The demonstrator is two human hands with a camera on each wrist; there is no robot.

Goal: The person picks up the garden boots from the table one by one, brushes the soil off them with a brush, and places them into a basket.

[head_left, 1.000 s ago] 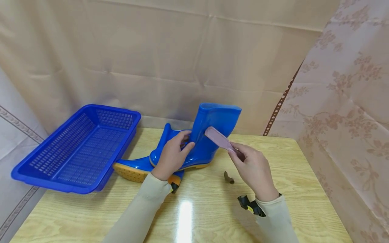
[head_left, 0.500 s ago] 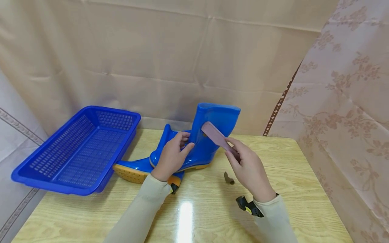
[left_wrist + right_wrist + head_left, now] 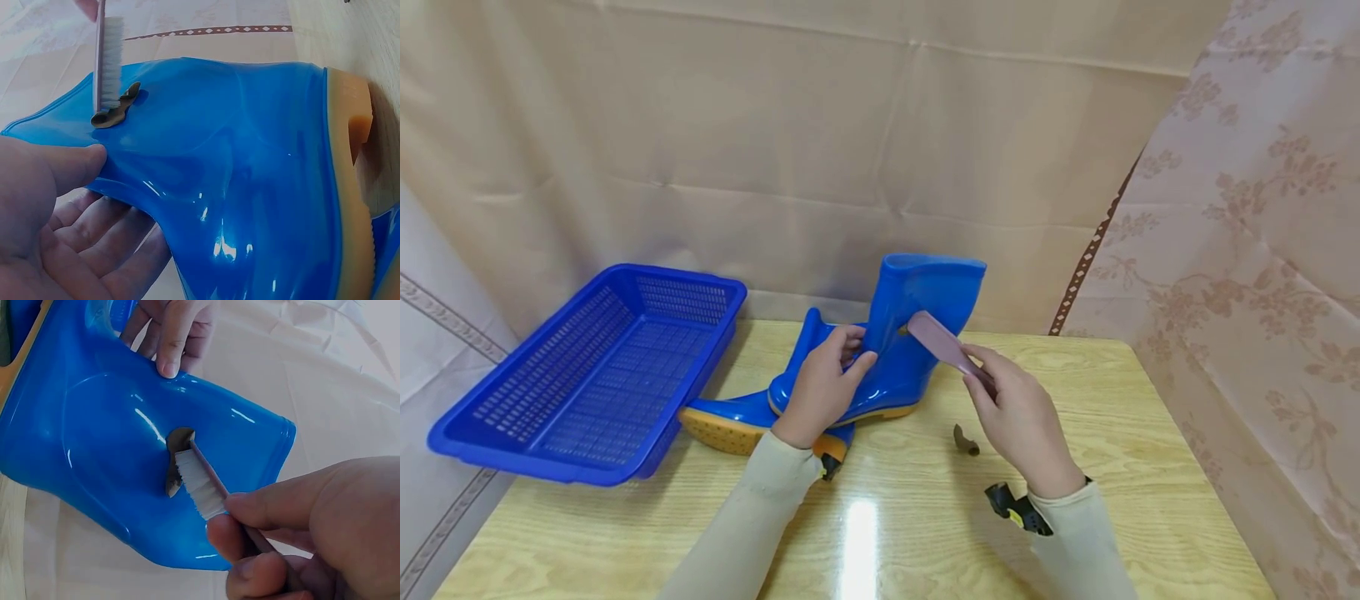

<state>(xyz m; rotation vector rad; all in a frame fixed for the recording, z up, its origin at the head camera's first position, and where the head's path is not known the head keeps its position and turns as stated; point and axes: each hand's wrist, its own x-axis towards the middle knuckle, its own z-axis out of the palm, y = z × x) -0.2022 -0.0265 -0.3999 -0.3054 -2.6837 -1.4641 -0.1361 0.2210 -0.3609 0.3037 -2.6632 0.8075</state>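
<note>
A blue rain boot [image 3: 898,379] with a yellow sole stands tilted on the table, its shaft leaning to the right. My left hand [image 3: 823,379] grips the shaft's edge, thumb on the near side and fingers behind it. In my right hand [image 3: 1022,417] is a pinkish brush [image 3: 940,342], pinched by its handle. Its white bristles [image 3: 199,484] touch a curled brown piece [image 3: 177,456] stuck on the shaft; what that piece is made of I cannot tell. Beneath lies a second blue boot [image 3: 730,408] on its side, partly hidden by the first and my left hand.
To the left stands a blue plastic basket [image 3: 692,383] with perforated sides. Another curled brown piece [image 3: 966,440] lies on the wooden table [image 3: 1120,433], near my right hand. A beige curtain [image 3: 775,150] hangs behind the table.
The brush has moved up the shaft a little, then back down to the right with my right hand. The held boot has shifted slightly left.
</note>
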